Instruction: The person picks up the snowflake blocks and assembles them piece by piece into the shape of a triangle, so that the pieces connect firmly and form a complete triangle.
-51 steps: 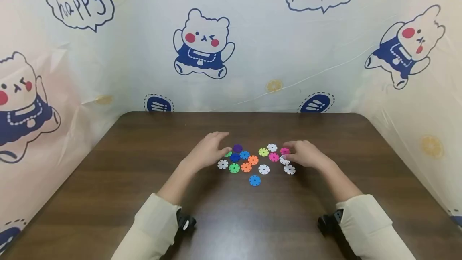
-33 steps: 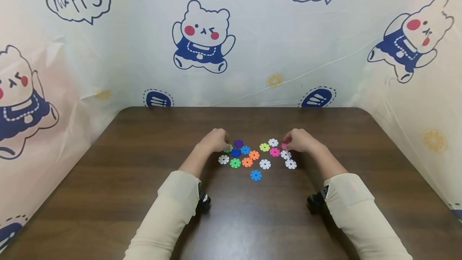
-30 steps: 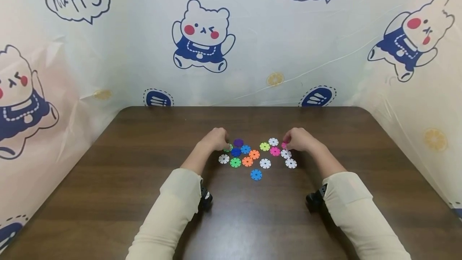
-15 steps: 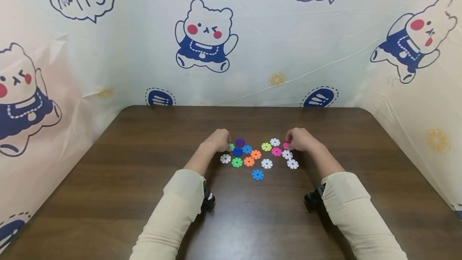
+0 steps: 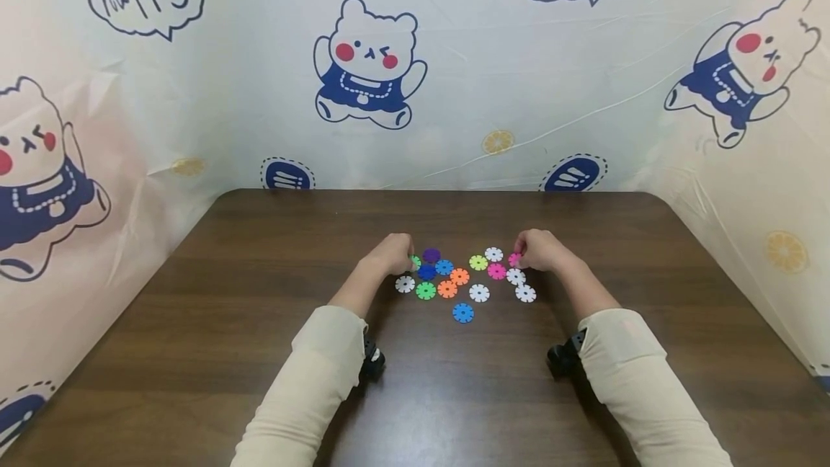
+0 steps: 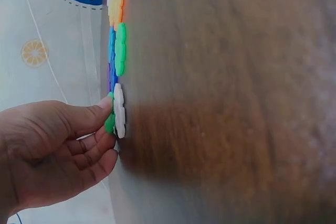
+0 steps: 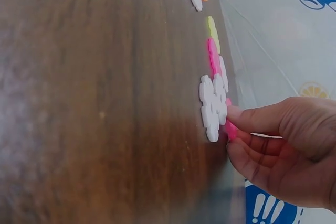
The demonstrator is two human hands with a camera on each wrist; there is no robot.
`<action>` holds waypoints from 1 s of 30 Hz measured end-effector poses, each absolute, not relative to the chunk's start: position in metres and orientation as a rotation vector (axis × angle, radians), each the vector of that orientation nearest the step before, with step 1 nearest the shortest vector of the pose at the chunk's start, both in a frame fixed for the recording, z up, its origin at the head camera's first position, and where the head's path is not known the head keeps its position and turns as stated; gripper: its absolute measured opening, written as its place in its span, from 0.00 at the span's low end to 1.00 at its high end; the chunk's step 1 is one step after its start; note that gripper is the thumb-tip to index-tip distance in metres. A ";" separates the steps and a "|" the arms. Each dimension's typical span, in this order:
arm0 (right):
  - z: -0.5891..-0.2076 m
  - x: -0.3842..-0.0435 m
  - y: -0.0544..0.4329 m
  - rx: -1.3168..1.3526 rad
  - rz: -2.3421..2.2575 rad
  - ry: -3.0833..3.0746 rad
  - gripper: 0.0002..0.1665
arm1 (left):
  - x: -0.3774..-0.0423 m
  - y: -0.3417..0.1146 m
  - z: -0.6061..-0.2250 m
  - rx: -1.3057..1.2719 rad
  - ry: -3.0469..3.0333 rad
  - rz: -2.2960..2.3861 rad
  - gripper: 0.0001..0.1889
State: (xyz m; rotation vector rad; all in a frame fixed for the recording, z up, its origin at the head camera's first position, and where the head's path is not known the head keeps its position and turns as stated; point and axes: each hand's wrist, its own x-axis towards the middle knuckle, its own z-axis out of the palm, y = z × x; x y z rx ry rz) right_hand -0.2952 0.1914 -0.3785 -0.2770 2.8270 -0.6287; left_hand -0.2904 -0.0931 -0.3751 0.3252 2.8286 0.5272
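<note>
My left hand (image 5: 391,254) pinches the edge of a green snowflake disc (image 5: 416,262) at the left end of a group of flat plastic discs on the table. In the left wrist view, thumb and fingers meet at that green disc (image 6: 109,124), behind a white disc (image 6: 119,111). At the group's right end, my right hand (image 5: 540,250) pinches a pink snowflake disc (image 5: 514,259), partly covered by the fingers. The right wrist view has the thumb against this pink disc (image 7: 231,129), beside overlapping white discs (image 7: 212,108).
Between the hands lie a purple disc (image 5: 431,256), a yellow-green disc (image 5: 478,262), orange discs (image 5: 447,289) and several others. A blue disc (image 5: 463,313) lies nearest the front. The brown table (image 5: 415,395) ends at a printed backdrop (image 5: 454,92).
Both hands have moved in to the outer discs from slightly spread fingers, and the fingers have closed on the green and pink discs. Over the last half second the hands have hardly moved.
</note>
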 end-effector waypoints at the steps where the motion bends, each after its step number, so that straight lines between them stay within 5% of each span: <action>1: -0.379 -0.295 0.191 -0.275 -0.635 2.827 0.10 | -0.290 -0.094 -0.376 0.324 2.835 0.533 0.11; 11: -0.380 -0.290 0.191 -0.353 -0.650 2.941 0.04 | -0.285 -0.107 -0.376 0.366 2.877 0.693 0.02; 30: -0.363 -0.256 0.164 -0.461 -1.242 2.800 0.04 | -0.247 -0.101 -0.351 0.513 2.901 1.126 0.02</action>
